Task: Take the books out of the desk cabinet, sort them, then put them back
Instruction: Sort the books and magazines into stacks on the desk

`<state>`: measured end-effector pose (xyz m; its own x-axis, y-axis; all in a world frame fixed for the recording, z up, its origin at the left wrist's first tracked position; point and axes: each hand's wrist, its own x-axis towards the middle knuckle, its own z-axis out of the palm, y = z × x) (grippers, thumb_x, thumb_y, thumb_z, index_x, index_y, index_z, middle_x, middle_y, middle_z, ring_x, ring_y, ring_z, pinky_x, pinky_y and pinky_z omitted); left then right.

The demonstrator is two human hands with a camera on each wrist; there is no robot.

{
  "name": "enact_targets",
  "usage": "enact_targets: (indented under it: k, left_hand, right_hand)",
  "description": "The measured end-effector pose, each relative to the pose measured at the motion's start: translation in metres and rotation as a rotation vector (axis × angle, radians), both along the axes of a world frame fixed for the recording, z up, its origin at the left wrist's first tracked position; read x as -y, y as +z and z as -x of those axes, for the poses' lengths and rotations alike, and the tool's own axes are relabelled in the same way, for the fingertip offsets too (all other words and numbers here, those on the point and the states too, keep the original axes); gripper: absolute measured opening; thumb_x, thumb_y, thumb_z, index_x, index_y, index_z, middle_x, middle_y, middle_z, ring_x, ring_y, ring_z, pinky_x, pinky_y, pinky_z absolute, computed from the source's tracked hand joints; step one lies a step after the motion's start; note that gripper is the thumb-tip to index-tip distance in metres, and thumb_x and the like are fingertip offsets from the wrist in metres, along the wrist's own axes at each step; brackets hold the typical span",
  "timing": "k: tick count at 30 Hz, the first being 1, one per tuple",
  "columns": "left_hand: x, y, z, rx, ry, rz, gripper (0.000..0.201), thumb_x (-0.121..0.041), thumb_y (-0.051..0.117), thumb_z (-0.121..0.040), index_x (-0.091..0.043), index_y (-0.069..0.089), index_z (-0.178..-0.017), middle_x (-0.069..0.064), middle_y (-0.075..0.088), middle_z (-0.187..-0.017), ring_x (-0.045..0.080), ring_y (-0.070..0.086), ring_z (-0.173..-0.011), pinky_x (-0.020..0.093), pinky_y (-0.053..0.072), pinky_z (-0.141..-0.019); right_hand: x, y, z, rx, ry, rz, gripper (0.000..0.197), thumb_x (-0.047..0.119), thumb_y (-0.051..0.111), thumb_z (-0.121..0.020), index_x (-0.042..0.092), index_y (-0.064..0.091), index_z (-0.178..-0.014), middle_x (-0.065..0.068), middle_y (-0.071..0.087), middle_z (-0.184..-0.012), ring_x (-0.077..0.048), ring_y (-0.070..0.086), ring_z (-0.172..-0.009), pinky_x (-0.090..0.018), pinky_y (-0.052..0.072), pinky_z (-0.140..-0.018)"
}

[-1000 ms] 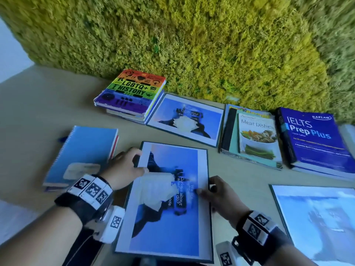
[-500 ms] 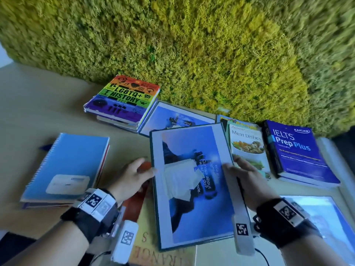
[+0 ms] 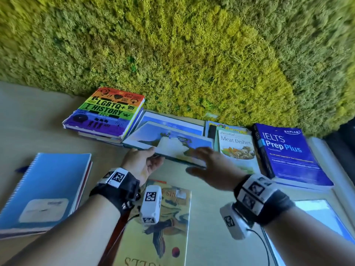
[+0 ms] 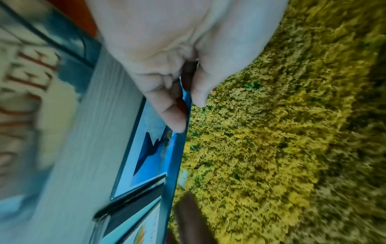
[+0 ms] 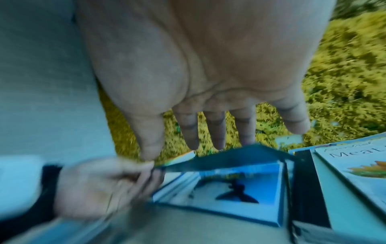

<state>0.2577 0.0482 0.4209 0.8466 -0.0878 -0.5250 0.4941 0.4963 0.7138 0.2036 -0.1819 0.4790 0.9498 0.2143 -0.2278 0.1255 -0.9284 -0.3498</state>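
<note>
Now lifted off the worktop point(image 3: 209, 204), the thin blue picture-cover book point(image 3: 169, 144), pinched by the left hand point(image 3: 143, 164), hovers over its matching twin point(image 3: 172, 122) by the moss wall, right hand point(image 3: 213, 169) spread flat, so like joins like.

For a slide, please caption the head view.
Left hand lowers a blue book onto its twin; right hand open.

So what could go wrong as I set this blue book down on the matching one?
Only the left hand pinches the blue book at its near corner; the right hand is open, so it may tip or slip. It could also land crooked on the matching book, or nudge the Meat Dishes book beside it.
</note>
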Motion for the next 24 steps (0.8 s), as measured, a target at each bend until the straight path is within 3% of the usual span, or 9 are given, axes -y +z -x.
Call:
enact_targets:
  k: [3,7,9,11,14,16,19,22,24]
  left_hand:
    - [0.013,-0.005,-0.019,-0.045,0.067,0.06,0.013,-0.005,0.054,-0.103,0.004,0.058,-0.096,0.019,0.065,-0.085,0.023,0.071,-0.059,0.029,0.06,-0.05]
    - [0.021,-0.004,-0.024,-0.081,0.023,0.058,0.009,-0.008,0.056,-0.102,0.001,0.055,-0.104,0.025,0.062,-0.107,0.035,0.07,-0.092,0.035,0.065,-0.064]
    - [0.014,0.001,-0.016,-0.056,0.001,0.024,0.013,-0.011,0.059,-0.101,-0.002,0.054,-0.109,0.027,0.058,-0.118,0.039,0.069,-0.104,0.04,0.063,-0.075]
    - [0.001,0.004,-0.002,0.001,-0.016,-0.077,0.014,-0.014,0.061,-0.101,-0.009,0.056,-0.112,0.025,0.059,-0.12,0.037,0.069,-0.103,0.041,0.059,-0.083]
    - [-0.026,0.001,0.029,0.167,-0.123,-0.479,0.019,-0.015,0.064,-0.098,-0.015,0.066,-0.117,0.006,0.068,-0.111,0.025,0.065,-0.096,0.033,0.051,-0.076]
    - [-0.045,-0.005,0.052,0.24,-0.26,-0.769,0.024,-0.023,0.071,-0.093,-0.018,0.069,-0.117,0.001,0.07,-0.111,0.018,0.063,-0.099,0.028,0.047,-0.074]
    - [-0.061,-0.015,0.082,0.233,-0.507,-1.033,0.053,-0.046,0.075,-0.082,-0.021,0.066,-0.128,-0.002,0.063,-0.098,0.017,0.063,-0.094,0.028,0.045,-0.076]
    - [-0.061,-0.024,0.106,0.176,-0.673,-1.0,0.054,-0.042,0.069,-0.093,-0.021,0.053,-0.14,-0.01,0.056,-0.127,0.011,0.056,-0.113,0.028,0.042,-0.09]
    - [-0.061,-0.029,0.114,0.206,-0.71,-1.006,0.07,-0.062,0.067,-0.081,-0.02,0.055,-0.137,-0.011,0.056,-0.14,0.011,0.055,-0.123,0.034,0.044,-0.105]
  right_hand:
    - [-0.004,-0.027,-0.002,-0.044,-0.007,0.166,0.077,0.063,0.052,-0.094,0.045,0.013,-0.158,0.008,0.014,-0.169,-0.023,0.014,-0.155,-0.063,0.026,-0.119]
    - [0.003,-0.043,-0.009,-0.006,-0.164,0.15,0.08,0.057,0.052,-0.096,0.04,0.009,-0.16,0.003,-0.002,-0.172,-0.028,0.003,-0.158,-0.061,0.022,-0.122]
    - [0.008,-0.047,-0.003,0.003,-0.166,0.113,0.076,0.055,0.053,-0.097,0.034,0.017,-0.16,-0.002,0.009,-0.17,-0.03,0.015,-0.155,-0.055,0.028,-0.12]
    - [0.009,-0.053,0.013,-0.037,-0.149,0.032,0.069,0.052,0.054,-0.098,0.028,0.029,-0.157,-0.006,0.038,-0.157,-0.031,0.041,-0.142,-0.045,0.04,-0.111]
    - [0.002,-0.075,0.047,-0.243,-0.235,-0.194,0.061,0.049,0.059,-0.096,0.025,0.039,-0.148,-0.001,0.074,-0.108,-0.024,0.068,-0.106,-0.036,0.053,-0.088]
    - [-0.005,-0.093,0.068,-0.334,-0.312,-0.334,0.061,0.055,0.066,-0.091,0.026,0.045,-0.141,0.001,0.076,-0.089,-0.02,0.072,-0.085,-0.037,0.058,-0.077]
    - [-0.012,-0.109,0.086,-0.301,-0.398,-0.414,0.061,0.062,0.073,-0.082,0.031,0.053,-0.13,0.003,0.074,-0.085,-0.014,0.07,-0.078,-0.03,0.053,-0.068]
    - [-0.017,-0.116,0.091,-0.273,-0.49,-0.478,0.057,0.058,0.077,-0.077,0.031,0.058,-0.123,0.001,0.073,-0.083,-0.017,0.07,-0.077,-0.035,0.055,-0.072]
    - [-0.02,-0.116,0.091,-0.281,-0.537,-0.518,0.046,0.051,0.078,-0.079,0.029,0.058,-0.113,-0.004,0.074,-0.084,-0.022,0.071,-0.076,-0.041,0.058,-0.072]
